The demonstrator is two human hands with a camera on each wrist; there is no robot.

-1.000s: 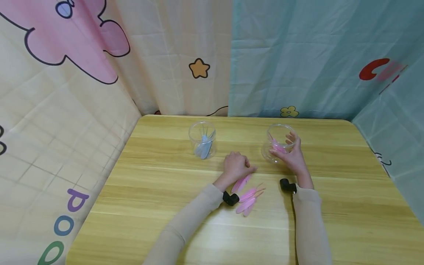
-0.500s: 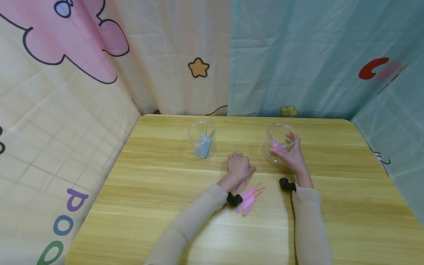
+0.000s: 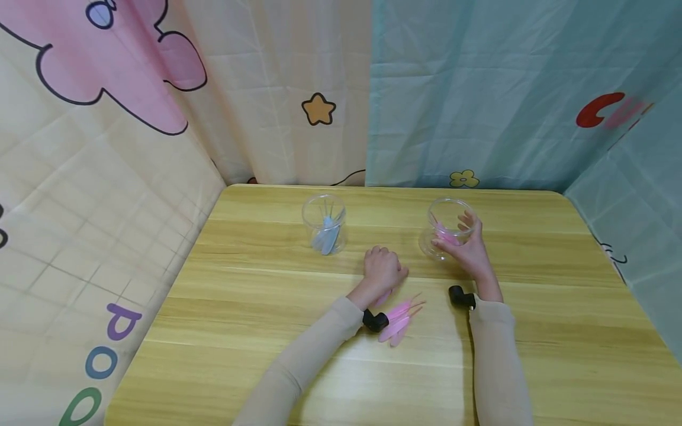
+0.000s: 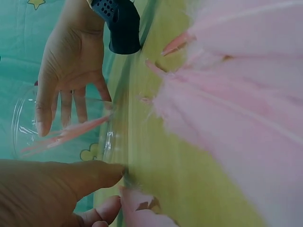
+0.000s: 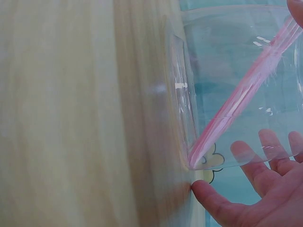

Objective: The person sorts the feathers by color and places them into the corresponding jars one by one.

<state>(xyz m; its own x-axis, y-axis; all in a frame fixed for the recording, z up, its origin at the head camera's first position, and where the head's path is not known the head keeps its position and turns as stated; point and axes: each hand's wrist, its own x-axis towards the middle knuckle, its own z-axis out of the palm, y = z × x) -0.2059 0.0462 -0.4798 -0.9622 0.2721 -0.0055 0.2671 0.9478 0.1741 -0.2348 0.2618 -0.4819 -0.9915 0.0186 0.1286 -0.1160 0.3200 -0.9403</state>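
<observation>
In the head view my left hand [image 3: 382, 269] is over the table with fingers curled, at a pink feather [image 3: 383, 297] that it partly covers. The left wrist view has thumb and finger closing on that feather's end [image 4: 142, 208]; the exact contact is partly hidden. More pink feathers [image 3: 396, 324] lie together just nearer the body, quills pointing right. My right hand [image 3: 471, 251] grips a clear cup [image 3: 433, 236] from its right side, thumb in front and fingers behind. Inside leans a pink feather [image 5: 241, 92], slanting from base to rim.
A second clear cup [image 3: 308, 222] stands to the left at the back, holding several light blue feathers [image 3: 327, 235]. The wooden table [image 3: 240, 331] ends at patterned curtains [image 3: 277, 118] behind and on both sides.
My left hand shifts right, then slightly back left, and the feather beneath it changes place too, showing less. The right hand and its cup stay still.
</observation>
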